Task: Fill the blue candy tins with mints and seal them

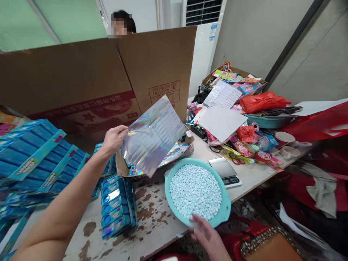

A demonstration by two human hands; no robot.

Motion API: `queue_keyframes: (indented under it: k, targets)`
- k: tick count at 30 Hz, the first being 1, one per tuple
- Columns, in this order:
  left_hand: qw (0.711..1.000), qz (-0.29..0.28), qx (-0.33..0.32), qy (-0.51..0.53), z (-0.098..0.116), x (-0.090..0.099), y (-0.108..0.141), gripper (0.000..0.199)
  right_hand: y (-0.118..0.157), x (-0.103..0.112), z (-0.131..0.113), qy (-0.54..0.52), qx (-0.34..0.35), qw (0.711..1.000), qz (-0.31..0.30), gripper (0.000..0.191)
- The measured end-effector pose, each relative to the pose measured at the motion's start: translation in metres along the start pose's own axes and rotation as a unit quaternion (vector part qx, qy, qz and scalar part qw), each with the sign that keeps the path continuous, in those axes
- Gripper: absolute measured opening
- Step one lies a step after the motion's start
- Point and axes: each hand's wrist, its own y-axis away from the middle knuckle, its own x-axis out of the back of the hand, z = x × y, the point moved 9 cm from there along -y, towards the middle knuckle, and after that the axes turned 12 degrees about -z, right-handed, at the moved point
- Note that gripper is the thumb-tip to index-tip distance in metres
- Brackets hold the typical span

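Observation:
My left hand (115,138) pinches the edge of a shiny, see-through iridescent plastic sheet (154,136), tilted above an open cardboard box (187,149). Flat, printed shiny pieces lie in that box, partly hidden by the sheet. Near the front rim of a turquoise basin (168,188) is my right hand (202,232), its fingers apart and slightly blurred, with nothing in it. Small pale blue and white pellets (195,188) fill much of the basin. Between my arms stands a block of blue boxes (115,206) with round windows.
Stacked blue display boxes (35,156) crowd the left side. A large cardboard panel (89,79) rises behind, with a person (123,23) beyond it. To the right are a digital scale (224,170), red-handled scissors (237,161), white sheets (223,121) and piled colourful packets.

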Motion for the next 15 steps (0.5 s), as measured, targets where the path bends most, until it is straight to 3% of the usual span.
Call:
queue_keyframes:
  k: [2,3,5,7,9,11,15]
  targets:
    - [0.996,0.015,0.016,0.082,0.014,0.013,0.046,0.032,-0.027,-0.009,-0.046,-0.117,0.073,0.99,-0.024,0.065]
    - [0.993,0.014,0.032,0.116,0.019,0.011,0.071,0.031,-0.036,-0.015,-0.07,-0.153,0.103,0.982,-0.038,0.069]
    - [0.982,0.003,0.066,0.175,0.024,-0.008,0.122,0.031,-0.046,-0.021,-0.115,-0.176,0.158,0.97,-0.053,0.074]
    - [0.967,-0.023,0.104,0.232,0.024,-0.04,0.172,0.033,-0.045,-0.014,-0.145,-0.151,0.212,0.965,-0.028,0.067]
    - [0.944,-0.062,0.145,0.29,0.021,-0.077,0.215,0.037,-0.038,0.0,-0.152,-0.121,0.233,0.965,0.01,0.054]
    - [0.916,-0.093,0.178,0.348,0.02,-0.11,0.246,0.046,-0.028,0.014,-0.141,-0.096,0.224,0.97,0.024,0.044]
    - [0.874,-0.063,0.174,0.45,0.029,-0.145,0.269,0.07,-0.007,0.026,-0.11,-0.065,0.172,0.982,-0.031,0.043]
